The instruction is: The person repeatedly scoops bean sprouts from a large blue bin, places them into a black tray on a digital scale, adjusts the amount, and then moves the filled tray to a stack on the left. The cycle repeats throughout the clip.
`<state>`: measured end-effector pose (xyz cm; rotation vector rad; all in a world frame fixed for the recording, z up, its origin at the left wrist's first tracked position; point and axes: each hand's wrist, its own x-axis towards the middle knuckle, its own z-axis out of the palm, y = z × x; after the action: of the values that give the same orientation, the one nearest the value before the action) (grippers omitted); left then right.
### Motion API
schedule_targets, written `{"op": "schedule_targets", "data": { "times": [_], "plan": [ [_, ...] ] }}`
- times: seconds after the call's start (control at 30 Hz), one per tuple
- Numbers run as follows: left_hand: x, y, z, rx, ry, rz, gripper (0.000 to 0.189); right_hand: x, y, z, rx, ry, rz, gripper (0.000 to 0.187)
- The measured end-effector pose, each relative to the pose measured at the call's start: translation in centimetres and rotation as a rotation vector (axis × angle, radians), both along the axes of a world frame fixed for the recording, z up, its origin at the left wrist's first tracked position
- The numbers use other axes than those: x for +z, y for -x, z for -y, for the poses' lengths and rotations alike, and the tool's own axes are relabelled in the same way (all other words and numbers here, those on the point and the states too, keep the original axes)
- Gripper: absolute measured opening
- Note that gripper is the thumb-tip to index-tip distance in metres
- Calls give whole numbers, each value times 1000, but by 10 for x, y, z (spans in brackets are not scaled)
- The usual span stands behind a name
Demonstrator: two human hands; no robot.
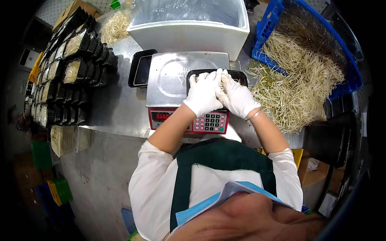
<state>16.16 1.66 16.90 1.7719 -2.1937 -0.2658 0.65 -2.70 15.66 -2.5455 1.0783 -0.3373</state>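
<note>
Both of my hands wear white gloves and meet over a black plastic tray [199,72] on the right side of a digital scale's steel platform [169,78]. My left hand [205,92] lies across the tray with its fingers spread over the contents. My right hand [236,95] presses against it from the right, fingertips touching the left ones. A few pale sprouts [222,86] show between the hands; the rest is covered. Below the platform, the red scale front [211,123] has a keypad and a lit display. Left of the scale is another black tray [141,68].
A blue crate [346,60] lies tipped at the right, bean sprouts [289,99] spilling onto the steel table [120,111]. A white foam box [193,34] with plastic inside stands behind the scale. Stacked packed trays [72,72] fill the left. A person [22,120] is at the far left.
</note>
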Motion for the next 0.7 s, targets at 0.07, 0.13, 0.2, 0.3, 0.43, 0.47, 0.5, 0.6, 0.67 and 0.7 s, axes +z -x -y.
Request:
{"op": "schedule_targets", "data": {
  "times": [0.07,0.13,0.2,0.3,0.43,0.47,0.5,0.6,0.67,0.7],
  "plan": [
    [0,-4,-1,-37,80,55,90,26,5,12,113,62,-157,69],
    [-2,-9,-4,-72,144,36,89,45,6,17,202,180,-84,62],
    [2,-10,-8,-62,101,-13,88,61,2,31,166,218,-57,47],
    [8,-7,-7,-28,12,-10,97,85,-24,69,26,139,126,35],
    [4,-6,-6,-30,6,-5,104,65,-92,199,-173,-62,532,47],
    [5,-6,-6,-26,-8,-14,103,74,-113,216,-316,-151,464,63],
    [10,-5,-6,-29,-47,10,104,73,-127,233,-410,-339,481,66],
    [11,-3,-4,-42,-65,-12,104,68,-149,271,-423,-509,476,57],
    [10,-3,-4,-45,-21,-38,100,71,-150,295,-471,-419,531,42],
    [7,-3,-6,-30,-5,-56,98,78,-144,301,-408,-335,516,42]
  ]
}}
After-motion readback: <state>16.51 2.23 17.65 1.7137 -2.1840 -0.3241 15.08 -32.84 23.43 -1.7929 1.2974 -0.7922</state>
